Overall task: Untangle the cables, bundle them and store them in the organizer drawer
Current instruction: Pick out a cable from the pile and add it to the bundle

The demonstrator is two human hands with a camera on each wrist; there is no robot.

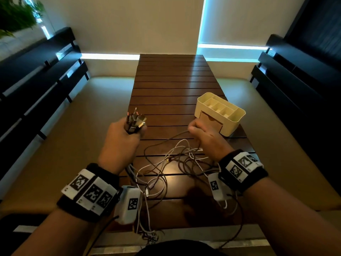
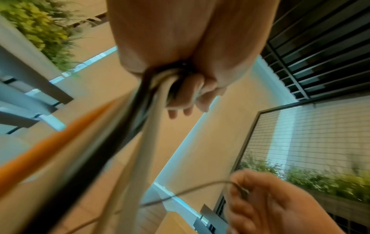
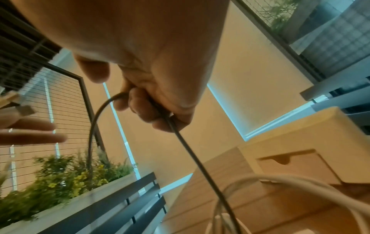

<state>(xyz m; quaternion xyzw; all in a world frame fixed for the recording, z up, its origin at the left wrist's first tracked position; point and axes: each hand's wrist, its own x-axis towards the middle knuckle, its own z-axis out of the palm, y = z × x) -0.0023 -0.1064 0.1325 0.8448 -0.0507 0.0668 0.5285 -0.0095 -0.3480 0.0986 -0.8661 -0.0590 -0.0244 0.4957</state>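
A tangle of white, grey and brown cables [image 1: 173, 163] lies on the slatted wooden table [image 1: 171, 85] between my arms. My left hand [image 1: 127, 133] grips a bunch of cable ends, their plugs [image 1: 135, 118] sticking up out of the fist; the cords [image 2: 148, 98] hang down from it. My right hand [image 1: 201, 130] is curled round one thin dark cable [image 3: 180, 137], held just above the table beside the organizer. The cream organizer [image 1: 234, 121] stands at right, its front drawer [image 1: 210, 120] closed.
Dark benches [image 1: 36, 85] flank the table on both sides over a beige floor. Some cable ends [image 1: 149, 237] hang over the table's near edge. A planter with greenery [image 3: 66, 178] stands to the left.
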